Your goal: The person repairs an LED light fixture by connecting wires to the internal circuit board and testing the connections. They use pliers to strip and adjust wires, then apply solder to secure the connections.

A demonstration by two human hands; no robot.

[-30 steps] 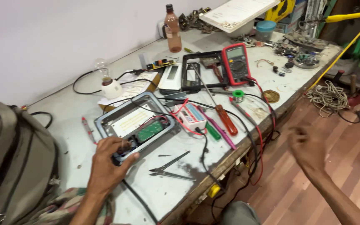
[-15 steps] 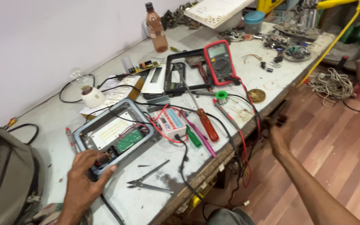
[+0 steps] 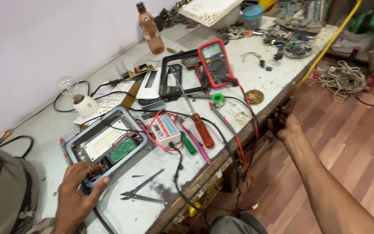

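My left hand (image 3: 81, 190) lies on the near corner of a grey-framed device (image 3: 104, 145), thumb against its side and fingers on the frame. The device lies open on the workbench (image 3: 256, 76) and shows a white panel and a green circuit board. My right hand (image 3: 284, 123) reaches out to the bench's front edge, fingers curled against the wood; whether it holds anything is hidden. Just right of the left hand lies a pair of cutters (image 3: 146, 193).
A small white box (image 3: 165, 128) with red wires, a red-handled screwdriver (image 3: 202, 130), a green screwdriver (image 3: 189, 143), a red multimeter (image 3: 215, 63), a black frame (image 3: 182, 73), a bulb holder (image 3: 83, 104) and a brown bottle (image 3: 150, 30) crowd the bench. A backpack (image 3: 5, 195) sits at left. Rope (image 3: 343, 80) lies on the wooden floor.
My right hand has moved in from over the floor to the bench's front edge. My left hand has stayed on the device's corner. The view has shifted.
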